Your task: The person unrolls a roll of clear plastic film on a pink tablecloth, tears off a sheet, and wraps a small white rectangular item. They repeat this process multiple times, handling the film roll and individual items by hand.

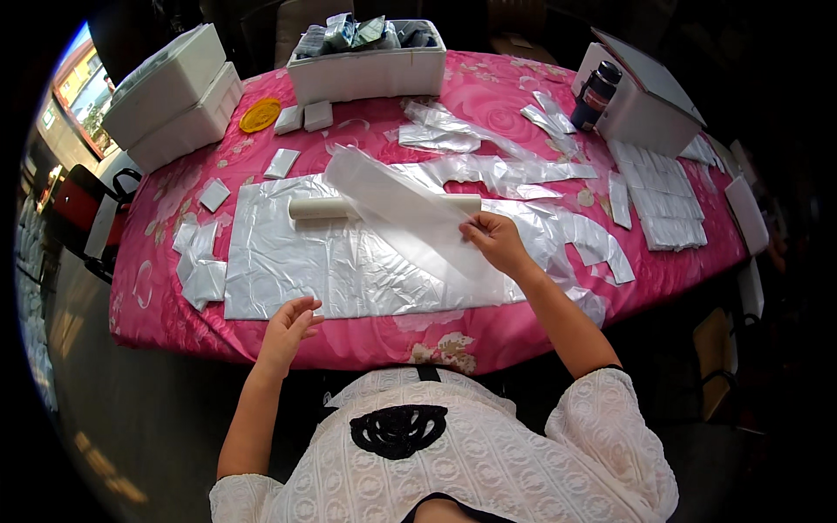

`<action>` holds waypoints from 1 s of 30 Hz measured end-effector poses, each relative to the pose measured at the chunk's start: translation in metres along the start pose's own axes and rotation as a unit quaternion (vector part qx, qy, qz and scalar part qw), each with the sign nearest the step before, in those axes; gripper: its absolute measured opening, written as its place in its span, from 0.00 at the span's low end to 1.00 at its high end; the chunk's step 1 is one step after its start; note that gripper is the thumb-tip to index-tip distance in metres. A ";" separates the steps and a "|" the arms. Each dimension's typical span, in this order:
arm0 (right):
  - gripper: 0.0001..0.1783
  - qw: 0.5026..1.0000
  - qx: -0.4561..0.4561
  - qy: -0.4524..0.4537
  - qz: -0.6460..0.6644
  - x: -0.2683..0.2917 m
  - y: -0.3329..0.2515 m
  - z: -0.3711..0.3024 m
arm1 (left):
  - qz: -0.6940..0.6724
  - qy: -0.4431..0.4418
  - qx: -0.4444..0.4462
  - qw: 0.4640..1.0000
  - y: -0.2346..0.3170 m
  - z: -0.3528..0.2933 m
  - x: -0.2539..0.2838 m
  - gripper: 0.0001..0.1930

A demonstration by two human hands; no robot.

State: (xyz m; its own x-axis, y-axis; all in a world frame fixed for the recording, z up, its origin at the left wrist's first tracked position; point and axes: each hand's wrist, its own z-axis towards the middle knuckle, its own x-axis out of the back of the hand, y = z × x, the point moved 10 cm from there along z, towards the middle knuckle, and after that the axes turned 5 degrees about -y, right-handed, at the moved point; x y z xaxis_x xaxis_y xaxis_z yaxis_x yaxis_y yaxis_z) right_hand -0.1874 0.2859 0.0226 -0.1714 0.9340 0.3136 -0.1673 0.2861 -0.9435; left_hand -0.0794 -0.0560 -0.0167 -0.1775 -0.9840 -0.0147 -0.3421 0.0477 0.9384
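Note:
My right hand (pixel 495 241) is closed in a pinch on the edge of a translucent plastic bag (pixel 392 193). This long, flat bag slants up and left from my fingers. Partly covered by it, a whitish tube (pixel 318 208) lies across a stack of flat white plastic bags (pixel 279 253); handle-shaped strips spread at the stack's right end. My left hand (pixel 292 329) hovers near the table's front edge, fingers loosely bent and apart, with nothing in it. Just beyond that hand is the stack's near edge.
Foam boxes stand at the back left (pixel 174 96), at the back middle with packets inside (pixel 366 77), and at the right (pixel 645 109). A dark flask (pixel 597 96), a yellow disc (pixel 260 115) and folded white bundles (pixel 658 196) sit on the pink floral tablecloth (pixel 166 261).

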 end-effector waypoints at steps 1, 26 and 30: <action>0.09 1.000 -0.010 0.011 0.015 0.016 0.009 0.017 | 0.005 -0.013 0.009 1.000 -0.004 0.004 -0.004 0.18; 0.26 0.904 0.117 -0.111 -0.396 -0.030 0.002 0.081 | 0.145 -0.126 -0.010 0.981 0.018 0.087 -0.072 0.15; 0.28 0.877 0.169 -0.108 -0.436 -0.023 0.006 0.071 | 0.243 -0.167 -0.069 0.953 0.033 0.081 -0.100 0.17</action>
State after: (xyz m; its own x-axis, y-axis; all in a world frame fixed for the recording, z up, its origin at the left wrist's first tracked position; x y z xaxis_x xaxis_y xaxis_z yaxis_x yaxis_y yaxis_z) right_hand -0.2535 0.2512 0.0174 -0.0084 0.3185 0.9479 -0.5975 0.7585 -0.2602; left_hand -0.1473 0.0575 -0.0119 -0.5764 -0.7406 0.3454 -0.0248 0.4384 0.8984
